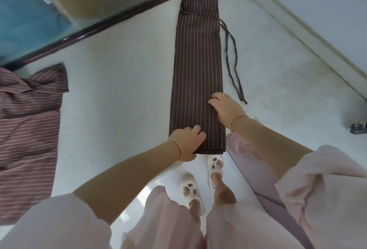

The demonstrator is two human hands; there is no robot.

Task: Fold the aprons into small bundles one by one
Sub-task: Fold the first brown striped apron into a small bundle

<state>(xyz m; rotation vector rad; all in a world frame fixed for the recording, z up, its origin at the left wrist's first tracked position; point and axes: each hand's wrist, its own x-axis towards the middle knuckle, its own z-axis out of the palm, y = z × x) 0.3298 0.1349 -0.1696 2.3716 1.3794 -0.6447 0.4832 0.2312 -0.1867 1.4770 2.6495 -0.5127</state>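
Head view: a long folded brown pinstriped cloth apron [198, 66] lies lengthwise on the white bench [119, 82]. The left hand [186, 142] pinches its near left corner, grip clamped on the cloth. The right hand [225, 108] rests on its right edge, grip loose. A crumpled striped brown apron [27, 125] lies far left.

The folded apron [198, 70] is matt, finely woven cloth; its ties [231, 56] are dull grey fabric. The table [119, 80] has a smooth, matt white top, faintly scuffed. The left wrist's bangle [177, 149] shines like polished gold metal. The floor tiles [170, 185] are glossy white.
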